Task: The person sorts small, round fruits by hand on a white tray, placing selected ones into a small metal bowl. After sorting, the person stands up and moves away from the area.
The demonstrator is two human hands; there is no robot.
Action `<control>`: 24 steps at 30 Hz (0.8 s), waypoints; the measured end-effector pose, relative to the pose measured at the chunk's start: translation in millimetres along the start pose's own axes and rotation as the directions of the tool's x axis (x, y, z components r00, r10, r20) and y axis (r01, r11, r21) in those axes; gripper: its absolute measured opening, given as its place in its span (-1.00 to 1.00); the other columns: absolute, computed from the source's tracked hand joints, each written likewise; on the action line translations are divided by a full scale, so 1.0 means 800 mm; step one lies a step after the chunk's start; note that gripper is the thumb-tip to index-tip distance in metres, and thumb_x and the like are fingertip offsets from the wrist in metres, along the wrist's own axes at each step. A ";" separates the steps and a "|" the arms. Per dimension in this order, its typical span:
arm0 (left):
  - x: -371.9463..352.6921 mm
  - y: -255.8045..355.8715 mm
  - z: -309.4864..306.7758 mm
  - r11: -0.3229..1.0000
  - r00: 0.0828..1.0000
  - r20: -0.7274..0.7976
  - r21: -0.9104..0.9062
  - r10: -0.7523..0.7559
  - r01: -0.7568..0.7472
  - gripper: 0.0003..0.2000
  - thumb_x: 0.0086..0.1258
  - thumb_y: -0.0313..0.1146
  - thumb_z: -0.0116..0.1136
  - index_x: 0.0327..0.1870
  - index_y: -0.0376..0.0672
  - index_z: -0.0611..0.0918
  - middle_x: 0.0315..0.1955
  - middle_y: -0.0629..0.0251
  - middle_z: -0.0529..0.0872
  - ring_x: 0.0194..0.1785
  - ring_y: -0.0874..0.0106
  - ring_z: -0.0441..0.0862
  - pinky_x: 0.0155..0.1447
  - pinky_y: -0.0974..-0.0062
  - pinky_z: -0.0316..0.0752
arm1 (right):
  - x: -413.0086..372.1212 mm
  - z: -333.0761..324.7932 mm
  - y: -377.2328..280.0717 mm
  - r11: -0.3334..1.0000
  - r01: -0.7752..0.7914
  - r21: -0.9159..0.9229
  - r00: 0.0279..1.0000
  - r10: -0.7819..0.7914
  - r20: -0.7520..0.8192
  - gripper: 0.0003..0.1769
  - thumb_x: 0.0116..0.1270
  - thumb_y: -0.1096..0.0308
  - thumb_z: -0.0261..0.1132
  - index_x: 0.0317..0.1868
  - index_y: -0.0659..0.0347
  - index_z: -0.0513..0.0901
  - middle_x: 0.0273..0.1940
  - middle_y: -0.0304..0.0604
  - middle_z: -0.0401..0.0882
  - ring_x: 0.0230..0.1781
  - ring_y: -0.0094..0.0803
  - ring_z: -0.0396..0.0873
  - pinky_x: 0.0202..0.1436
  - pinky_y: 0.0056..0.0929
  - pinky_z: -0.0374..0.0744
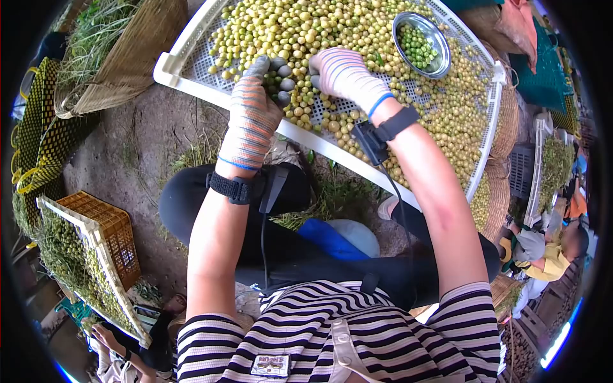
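While left hand [254, 118] cups green fruits [274, 80], fingers [285, 69] curled half-closed round them, right hand [345, 73] bears down on yellow fruits [332, 25] just beside. Right fingertips hidden, grip cannot be told. White tray [175, 60] under both. Metal bowl [447, 56] beyond right fingers holds same green sort. Judgement: keep cup tight, pick singly, don't roll neighbours off tray edge near left fingers.
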State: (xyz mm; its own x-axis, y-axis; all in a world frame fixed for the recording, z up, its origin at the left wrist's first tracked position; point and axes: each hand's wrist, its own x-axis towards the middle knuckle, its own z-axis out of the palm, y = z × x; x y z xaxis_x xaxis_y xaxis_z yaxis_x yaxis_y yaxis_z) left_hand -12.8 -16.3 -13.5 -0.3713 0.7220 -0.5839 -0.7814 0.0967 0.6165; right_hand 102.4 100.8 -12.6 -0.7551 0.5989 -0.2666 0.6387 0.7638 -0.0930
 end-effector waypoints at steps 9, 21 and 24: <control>0.004 -0.008 0.004 0.985 0.987 0.060 -0.078 -0.152 0.156 -0.62 0.41 0.01 -0.04 -0.29 -0.17 0.58 -0.49 0.36 0.62 -0.57 0.50 0.50 -0.55 0.65 0.31 | -0.012 -0.015 0.018 0.762 0.010 0.648 0.996 0.047 -0.070 -0.77 0.15 0.16 0.32 -0.28 0.10 0.70 -0.39 -0.03 0.66 -0.37 -0.38 0.64 -0.20 -0.41 0.56; -0.007 0.022 -0.005 0.982 0.993 0.073 -0.171 0.091 -0.077 -0.77 0.41 -0.21 0.04 -0.31 -0.20 0.55 -0.51 0.33 0.59 -0.56 0.51 0.46 -0.55 0.67 0.30 | -0.056 -0.014 0.010 0.983 0.035 0.182 0.994 -0.052 0.092 -0.67 0.08 0.19 0.31 -0.13 0.12 0.65 -0.21 -0.03 0.62 -0.18 -0.13 0.60 -0.09 -0.27 0.55; -0.006 0.021 -0.004 0.983 0.993 0.058 -0.158 0.107 -0.097 -0.75 0.41 -0.19 0.03 -0.32 -0.20 0.57 -0.53 0.33 0.60 -0.57 0.51 0.46 -0.54 0.67 0.33 | -0.040 0.016 -0.016 0.982 0.122 0.147 0.993 -0.122 -0.009 -0.66 0.13 0.15 0.27 -0.11 0.10 0.63 -0.19 -0.04 0.63 -0.16 -0.09 0.59 -0.04 -0.25 0.54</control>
State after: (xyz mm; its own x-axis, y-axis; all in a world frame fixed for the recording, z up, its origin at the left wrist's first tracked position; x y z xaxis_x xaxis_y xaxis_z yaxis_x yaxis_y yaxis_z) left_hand -25.8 -20.0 -1.8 -0.4228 0.7668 -0.4829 -0.8112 -0.0828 0.5788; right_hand 120.1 68.9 -15.0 -0.8286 0.5035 -0.2447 0.5567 0.7874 -0.2648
